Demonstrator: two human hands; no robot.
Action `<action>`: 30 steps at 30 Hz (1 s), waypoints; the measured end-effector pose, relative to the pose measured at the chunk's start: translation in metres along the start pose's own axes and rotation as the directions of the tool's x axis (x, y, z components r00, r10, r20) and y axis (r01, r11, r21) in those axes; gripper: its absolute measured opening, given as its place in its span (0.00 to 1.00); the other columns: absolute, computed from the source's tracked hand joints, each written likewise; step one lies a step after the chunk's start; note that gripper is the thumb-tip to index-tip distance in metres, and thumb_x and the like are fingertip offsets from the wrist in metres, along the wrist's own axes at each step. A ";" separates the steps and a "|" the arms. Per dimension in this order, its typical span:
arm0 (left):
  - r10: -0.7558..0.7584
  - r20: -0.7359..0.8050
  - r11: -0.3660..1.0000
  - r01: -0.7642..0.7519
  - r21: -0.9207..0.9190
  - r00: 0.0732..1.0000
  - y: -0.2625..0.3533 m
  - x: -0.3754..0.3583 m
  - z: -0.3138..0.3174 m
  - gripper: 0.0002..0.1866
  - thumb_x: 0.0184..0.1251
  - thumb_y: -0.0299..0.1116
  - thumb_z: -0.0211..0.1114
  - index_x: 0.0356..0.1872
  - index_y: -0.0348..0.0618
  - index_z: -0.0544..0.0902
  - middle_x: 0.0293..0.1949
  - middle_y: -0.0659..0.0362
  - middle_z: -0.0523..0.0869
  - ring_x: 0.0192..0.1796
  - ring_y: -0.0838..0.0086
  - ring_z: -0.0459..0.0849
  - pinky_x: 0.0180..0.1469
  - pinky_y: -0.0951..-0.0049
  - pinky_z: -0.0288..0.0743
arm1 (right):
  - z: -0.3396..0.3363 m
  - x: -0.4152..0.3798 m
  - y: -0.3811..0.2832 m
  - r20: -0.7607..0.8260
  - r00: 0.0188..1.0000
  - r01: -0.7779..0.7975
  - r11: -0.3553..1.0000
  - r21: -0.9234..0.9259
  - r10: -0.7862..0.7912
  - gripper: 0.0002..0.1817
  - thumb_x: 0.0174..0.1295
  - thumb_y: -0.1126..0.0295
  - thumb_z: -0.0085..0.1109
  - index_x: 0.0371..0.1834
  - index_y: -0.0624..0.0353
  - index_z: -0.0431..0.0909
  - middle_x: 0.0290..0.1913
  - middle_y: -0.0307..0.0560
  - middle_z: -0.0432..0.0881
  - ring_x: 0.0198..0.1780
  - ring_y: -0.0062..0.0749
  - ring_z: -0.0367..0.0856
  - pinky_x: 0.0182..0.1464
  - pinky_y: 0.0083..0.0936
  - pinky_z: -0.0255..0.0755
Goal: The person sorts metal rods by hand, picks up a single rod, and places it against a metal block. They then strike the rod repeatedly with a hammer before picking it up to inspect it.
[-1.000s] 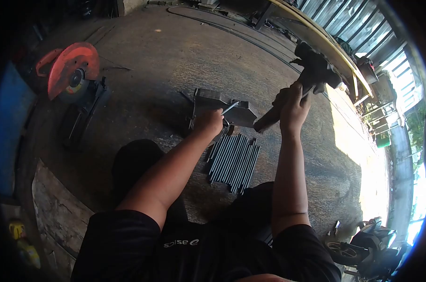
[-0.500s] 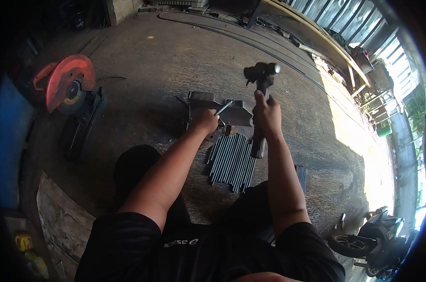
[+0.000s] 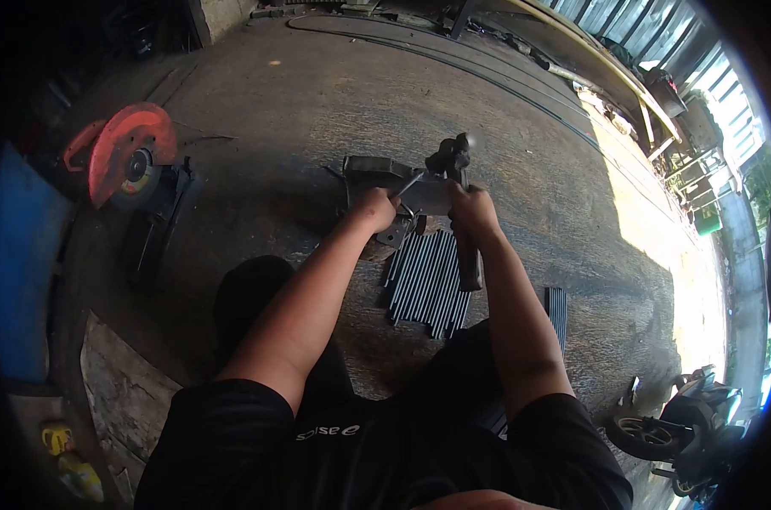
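I observe the right hand closed around the handle of a hammer, just above centre frame. The handle runs down past the wrist; the hammer head sits at the top, over the far edge of a steel block on the floor. The left hand is closed on a thin metal rod, fingers pinching its lower end. The rod slants up and right from those fingers, its free end lying on the block just beside the hammer head. Whether head and rod are touching, I cannot tell; the head is blurred.

Against the frame half a second ago, the hammer has come down: its head then stood clear above the block, and a second ago it was raised high at upper right. The left hand and rod have held their position on the block.

A bundle of dark rods lies on the floor directly below both hands, a smaller batch at right. An orange-guarded cut-off saw stands at upper left. A motorcycle sits at lower right.
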State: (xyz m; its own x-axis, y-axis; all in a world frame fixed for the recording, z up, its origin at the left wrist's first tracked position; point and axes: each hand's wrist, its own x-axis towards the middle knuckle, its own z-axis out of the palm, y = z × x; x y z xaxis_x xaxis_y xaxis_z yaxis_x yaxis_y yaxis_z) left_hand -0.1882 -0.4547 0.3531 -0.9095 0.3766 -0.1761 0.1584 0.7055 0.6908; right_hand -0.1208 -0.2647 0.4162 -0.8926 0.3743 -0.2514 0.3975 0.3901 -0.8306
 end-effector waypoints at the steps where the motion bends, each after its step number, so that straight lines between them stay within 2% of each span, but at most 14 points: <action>1: -0.006 0.026 0.999 0.007 -0.038 1.000 0.001 0.001 0.000 0.17 0.70 0.41 0.56 0.50 0.39 0.82 0.47 0.42 0.84 0.53 0.50 0.81 0.54 0.57 0.73 | -0.006 -0.005 -0.007 0.000 1.000 -0.005 1.000 0.000 0.005 0.26 0.64 0.51 0.55 0.41 0.71 0.77 0.26 0.52 0.81 0.26 0.38 0.83 0.28 0.32 0.75; 7: 0.080 -0.048 0.996 -0.078 0.038 0.996 -0.014 0.017 0.012 0.17 0.70 0.40 0.55 0.46 0.37 0.82 0.43 0.41 0.84 0.49 0.50 0.83 0.52 0.57 0.73 | -0.040 -0.034 -0.076 -0.351 0.838 0.535 0.754 0.381 -0.417 0.23 0.68 0.50 0.54 0.39 0.65 0.74 0.19 0.41 0.74 0.20 0.22 0.75 0.23 0.23 0.69; 8: 0.075 -0.046 0.997 -0.074 0.037 0.996 -0.014 0.018 0.013 0.17 0.70 0.40 0.55 0.46 0.37 0.82 0.43 0.41 0.84 0.49 0.50 0.83 0.52 0.57 0.73 | -0.039 -0.030 -0.073 -0.370 0.815 0.571 0.724 0.386 -0.446 0.23 0.67 0.53 0.56 0.41 0.67 0.73 0.22 0.47 0.78 0.23 0.32 0.79 0.28 0.28 0.73; 9: 0.044 -0.035 0.999 -0.044 0.019 0.998 -0.010 0.016 0.010 0.17 0.70 0.41 0.55 0.45 0.37 0.82 0.44 0.41 0.84 0.49 0.50 0.82 0.52 0.57 0.73 | -0.031 -0.024 -0.063 -0.368 0.818 0.567 0.726 0.389 -0.442 0.23 0.67 0.53 0.56 0.41 0.67 0.73 0.22 0.47 0.78 0.23 0.32 0.79 0.28 0.28 0.73; 11: 0.010 -0.022 1.000 -0.010 0.008 1.000 -0.004 0.008 0.003 0.17 0.71 0.41 0.55 0.45 0.37 0.82 0.44 0.41 0.84 0.50 0.50 0.82 0.52 0.57 0.73 | -0.003 -0.007 -0.028 -0.445 0.750 0.530 0.847 -0.039 -0.490 0.24 0.65 0.54 0.56 0.43 0.70 0.73 0.25 0.57 0.80 0.28 0.46 0.82 0.36 0.37 0.76; 13: -0.022 0.026 1.000 0.022 -0.002 0.999 0.006 0.002 -0.003 0.18 0.71 0.42 0.54 0.48 0.37 0.81 0.48 0.42 0.83 0.54 0.51 0.81 0.54 0.58 0.73 | 0.025 0.002 0.013 -0.149 0.949 0.172 0.853 -0.493 -0.277 0.26 0.64 0.54 0.56 0.44 0.74 0.74 0.29 0.64 0.81 0.35 0.55 0.82 0.44 0.42 0.76; 16: 0.021 -0.028 0.998 -0.022 -0.053 0.999 0.005 -0.001 -0.006 0.20 0.72 0.43 0.53 0.53 0.38 0.80 0.51 0.43 0.83 0.56 0.52 0.81 0.56 0.59 0.72 | 0.029 0.011 0.017 -0.313 0.892 0.191 0.899 -0.395 -0.327 0.29 0.62 0.47 0.55 0.40 0.70 0.77 0.26 0.53 0.82 0.27 0.37 0.83 0.34 0.30 0.76; 18: -0.055 0.047 0.994 0.059 -0.097 0.997 0.011 -0.005 -0.012 0.20 0.72 0.44 0.53 0.54 0.40 0.80 0.53 0.43 0.82 0.58 0.52 0.80 0.57 0.59 0.71 | 0.012 -0.007 0.003 -0.002 0.999 -0.034 0.999 0.008 0.034 0.28 0.63 0.47 0.56 0.37 0.70 0.77 0.24 0.51 0.81 0.27 0.34 0.82 0.32 0.29 0.76; 19: -0.125 0.126 0.982 0.141 -0.128 0.984 0.014 -0.006 -0.015 0.21 0.73 0.45 0.53 0.56 0.41 0.80 0.55 0.43 0.81 0.60 0.53 0.79 0.59 0.59 0.69 | 0.008 -0.013 0.000 -0.007 0.999 -0.044 0.999 0.015 0.044 0.28 0.63 0.47 0.56 0.37 0.70 0.77 0.24 0.51 0.81 0.27 0.34 0.82 0.32 0.29 0.76; 21: -0.074 0.075 0.994 0.080 -0.078 0.994 0.006 0.002 -0.009 0.21 0.73 0.46 0.51 0.55 0.42 0.80 0.43 0.47 0.86 0.45 0.58 0.86 0.46 0.60 0.76 | -0.002 -0.012 -0.010 -0.108 0.991 0.077 0.997 -0.019 -0.078 0.31 0.64 0.47 0.55 0.33 0.74 0.78 0.25 0.55 0.82 0.27 0.38 0.84 0.32 0.31 0.77; 23: -0.221 0.183 0.951 0.254 -0.179 0.958 0.009 -0.002 -0.013 0.21 0.74 0.47 0.50 0.52 0.43 0.81 0.26 0.55 0.81 0.25 0.69 0.81 0.27 0.66 0.73 | -0.012 -0.008 -0.022 -0.171 0.967 0.179 0.982 -0.065 -0.188 0.28 0.65 0.48 0.56 0.35 0.71 0.78 0.24 0.50 0.81 0.27 0.32 0.84 0.30 0.26 0.75; 25: -0.211 0.198 0.935 0.257 -0.244 0.957 0.006 -0.002 -0.014 0.21 0.74 0.48 0.50 0.50 0.43 0.81 0.22 0.59 0.76 0.21 0.73 0.74 0.21 0.69 0.68 | -0.026 -0.028 -0.054 -0.288 0.906 0.384 0.889 0.250 -0.311 0.27 0.65 0.49 0.57 0.40 0.70 0.76 0.26 0.54 0.83 0.27 0.37 0.84 0.30 0.29 0.75; 28: -0.191 0.210 0.931 0.245 -0.272 0.959 0.004 0.002 -0.013 0.20 0.74 0.48 0.48 0.48 0.43 0.81 0.18 0.62 0.70 0.16 0.76 0.69 0.16 0.71 0.63 | -0.025 -0.033 -0.065 -0.410 0.846 0.477 0.829 0.291 -0.342 0.25 0.65 0.53 0.57 0.46 0.69 0.74 0.31 0.60 0.83 0.32 0.49 0.85 0.36 0.35 0.76; 30: -0.190 0.217 0.941 0.241 -0.237 0.957 0.000 0.004 -0.012 0.20 0.75 0.48 0.48 0.47 0.43 0.81 0.17 0.61 0.71 0.16 0.76 0.70 0.16 0.70 0.64 | -0.004 -0.001 -0.025 -0.432 0.786 0.521 0.850 0.075 -0.443 0.23 0.65 0.53 0.57 0.41 0.67 0.74 0.28 0.54 0.81 0.27 0.39 0.82 0.32 0.32 0.75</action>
State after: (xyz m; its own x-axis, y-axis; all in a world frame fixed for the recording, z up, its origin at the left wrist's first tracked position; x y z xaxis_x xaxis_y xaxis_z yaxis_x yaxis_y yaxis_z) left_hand -0.1969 -0.4602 0.3612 -0.8175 0.3568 -0.4521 -0.1609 0.6123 0.7741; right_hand -0.1286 -0.2710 0.4393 -0.7852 0.4849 0.3852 -0.1428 0.4635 -0.8745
